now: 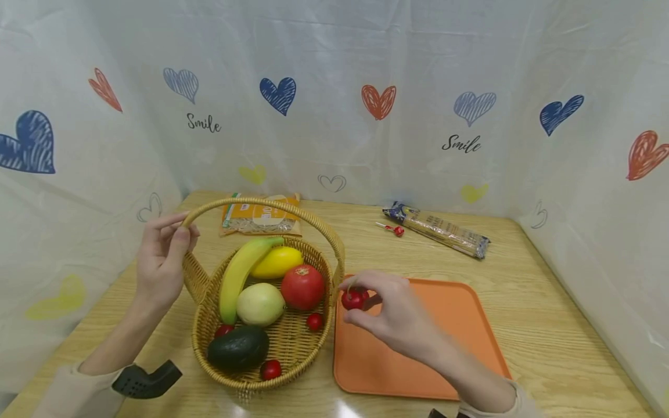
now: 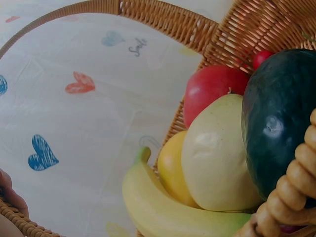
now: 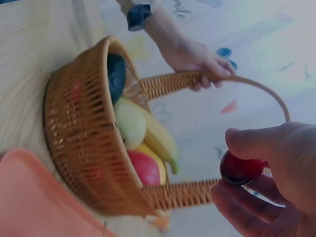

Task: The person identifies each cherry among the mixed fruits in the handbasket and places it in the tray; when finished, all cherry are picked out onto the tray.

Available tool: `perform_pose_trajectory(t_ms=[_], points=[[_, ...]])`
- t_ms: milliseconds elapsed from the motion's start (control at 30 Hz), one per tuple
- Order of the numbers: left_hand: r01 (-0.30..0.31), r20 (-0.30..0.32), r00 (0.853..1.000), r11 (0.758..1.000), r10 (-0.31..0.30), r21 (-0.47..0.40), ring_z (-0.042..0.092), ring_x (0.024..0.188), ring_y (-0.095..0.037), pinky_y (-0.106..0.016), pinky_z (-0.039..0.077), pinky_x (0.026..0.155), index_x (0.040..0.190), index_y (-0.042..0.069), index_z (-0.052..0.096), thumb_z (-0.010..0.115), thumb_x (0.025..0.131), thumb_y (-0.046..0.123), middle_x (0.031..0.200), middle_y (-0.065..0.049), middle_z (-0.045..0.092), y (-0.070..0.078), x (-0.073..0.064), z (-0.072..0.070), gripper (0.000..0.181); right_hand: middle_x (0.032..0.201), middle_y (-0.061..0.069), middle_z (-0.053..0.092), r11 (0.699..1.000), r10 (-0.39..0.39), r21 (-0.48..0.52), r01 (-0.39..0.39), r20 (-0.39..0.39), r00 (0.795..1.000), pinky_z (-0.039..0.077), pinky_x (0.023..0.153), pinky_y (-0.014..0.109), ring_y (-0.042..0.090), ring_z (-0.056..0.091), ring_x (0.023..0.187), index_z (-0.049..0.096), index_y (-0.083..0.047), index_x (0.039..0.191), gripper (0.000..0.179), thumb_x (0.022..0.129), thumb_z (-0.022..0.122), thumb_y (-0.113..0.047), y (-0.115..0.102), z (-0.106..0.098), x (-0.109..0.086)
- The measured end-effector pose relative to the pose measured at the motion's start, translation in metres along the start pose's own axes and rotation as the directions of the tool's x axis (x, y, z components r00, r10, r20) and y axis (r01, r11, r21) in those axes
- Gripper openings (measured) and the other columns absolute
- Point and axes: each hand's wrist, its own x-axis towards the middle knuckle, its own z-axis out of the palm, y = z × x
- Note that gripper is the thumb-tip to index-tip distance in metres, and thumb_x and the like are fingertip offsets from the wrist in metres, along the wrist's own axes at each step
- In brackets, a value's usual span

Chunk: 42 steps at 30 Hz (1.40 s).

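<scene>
My left hand (image 1: 162,267) grips the arched handle (image 1: 319,225) of a wicker basket (image 1: 290,342) on its left side. My right hand (image 1: 402,316) pinches a red cherry (image 1: 353,299) with a thin stem between thumb and fingers, just right of the basket and over the edge of an orange tray (image 1: 444,313). Inside the basket lie a banana (image 1: 237,278), a yellow lemon-like fruit (image 1: 277,263), a red pomegranate (image 1: 302,287), a pale green round fruit (image 1: 260,305) and a dark green avocado-like fruit (image 1: 238,348). Several small red fruits, one a cherry (image 1: 270,370), lie low among them.
Behind the basket lies an orange-and-clear food packet (image 1: 261,216). A red lollipop (image 1: 398,231) and a long wrapped packet (image 1: 439,229) are at the back right of the wooden table (image 1: 533,313). A white curtain (image 1: 334,139) printed with hearts surrounds the table's back and sides.
</scene>
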Motion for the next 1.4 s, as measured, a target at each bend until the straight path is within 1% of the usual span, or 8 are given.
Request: perform_pose_trajectory(t_ms=[233, 367, 500, 700, 900, 1033, 1167, 1400], points=[[0.029, -0.017, 0.999, 0.999, -0.028, 0.02, 0.065, 0.1, -0.003, -0.009, 0.051, 0.093, 0.135, 0.012, 0.062, 0.053, 0.117, 0.01, 0.106, 0.011, 0.072, 0.004, -0.001, 0.0, 0.02, 0.116, 0.01, 0.082, 0.99, 0.136, 0.037, -0.134, -0.07, 0.988, 0.065, 0.081, 0.023, 0.021, 0.078, 0.099, 0.079, -0.003, 0.122, 0.031, 0.092, 0.089, -0.003, 0.019, -0.019, -0.012], [0.035, -0.022, 0.999, 0.999, -0.034, 0.019, 0.065, 0.099, -0.003, -0.01, 0.05, 0.091, 0.135, 0.013, 0.063, 0.054, 0.117, 0.01, 0.106, 0.011, 0.072, 0.004, -0.002, 0.0, 0.02, 0.119, 0.017, 0.079, 0.959, 0.272, 0.096, -0.266, -0.063, 0.96, 0.068, 0.075, 0.028, 0.025, 0.079, 0.097, 0.075, 0.002, 0.127, 0.034, 0.095, 0.086, -0.001, 0.035, -0.027, -0.02], [0.032, -0.021, 0.999, 0.999, -0.032, 0.022, 0.065, 0.099, -0.003, -0.009, 0.05, 0.091, 0.135, 0.013, 0.063, 0.054, 0.117, 0.01, 0.106, 0.01, 0.072, 0.003, -0.003, -0.001, 0.02, 0.121, 0.022, 0.077, 0.933, 0.359, 0.067, -0.354, -0.097, 0.928, 0.07, 0.078, 0.036, 0.034, 0.081, 0.099, 0.072, 0.005, 0.131, 0.036, 0.097, 0.083, -0.001, 0.056, -0.037, -0.026], [0.028, -0.014, 0.999, 0.999, -0.028, 0.015, 0.065, 0.1, -0.003, -0.009, 0.051, 0.093, 0.135, 0.012, 0.063, 0.053, 0.117, 0.009, 0.106, 0.01, 0.072, 0.003, -0.003, -0.001, 0.02, 0.124, 0.025, 0.079, 0.906, 0.391, -0.091, -0.413, -0.193, 0.9, 0.068, 0.091, 0.048, 0.042, 0.078, 0.114, 0.072, 0.005, 0.134, 0.037, 0.099, 0.083, -0.004, 0.093, -0.052, -0.039], [0.028, -0.016, 0.999, 1.0, -0.028, 0.005, 0.065, 0.1, -0.004, -0.009, 0.051, 0.095, 0.135, 0.012, 0.063, 0.053, 0.117, 0.009, 0.106, 0.01, 0.072, 0.003, -0.002, -0.001, 0.021, 0.128, 0.03, 0.076, 0.851, 0.461, -0.156, -0.501, -0.233, 0.856, 0.066, 0.093, 0.057, 0.048, 0.076, 0.116, 0.07, 0.006, 0.135, 0.039, 0.1, 0.082, -0.008, 0.125, -0.064, -0.054], [0.018, -0.016, 1.0, 1.0, -0.018, -0.004, 0.065, 0.101, -0.004, -0.009, 0.052, 0.095, 0.135, 0.008, 0.062, 0.052, 0.117, 0.007, 0.106, 0.01, 0.072, 0.003, -0.002, 0.0, 0.021, 0.13, 0.031, 0.075, 0.825, 0.49, -0.18, -0.537, -0.247, 0.836, 0.064, 0.091, 0.054, 0.05, 0.074, 0.117, 0.069, 0.006, 0.137, 0.041, 0.1, 0.082, -0.009, 0.137, -0.069, -0.062], [0.018, -0.018, 1.0, 1.0, -0.018, 0.0, 0.065, 0.1, -0.003, -0.009, 0.052, 0.094, 0.136, 0.008, 0.063, 0.052, 0.117, 0.008, 0.106, 0.01, 0.072, 0.004, -0.002, 0.001, 0.021, 0.13, 0.031, 0.076, 0.812, 0.499, -0.196, -0.55, -0.256, 0.828, 0.062, 0.091, 0.053, 0.05, 0.074, 0.117, 0.069, 0.006, 0.136, 0.042, 0.1, 0.083, -0.01, 0.143, -0.073, -0.069], [0.014, -0.009, 1.0, 1.0, -0.014, -0.002, 0.066, 0.101, -0.003, -0.009, 0.052, 0.096, 0.136, 0.009, 0.063, 0.052, 0.117, 0.007, 0.106, 0.011, 0.072, 0.004, -0.001, 0.001, 0.022, 0.124, 0.03, 0.078, 0.812, 0.49, -0.218, -0.542, -0.251, 0.835, 0.063, 0.091, 0.052, 0.047, 0.077, 0.111, 0.071, 0.008, 0.132, 0.039, 0.098, 0.083, -0.006, 0.15, -0.07, -0.076]])
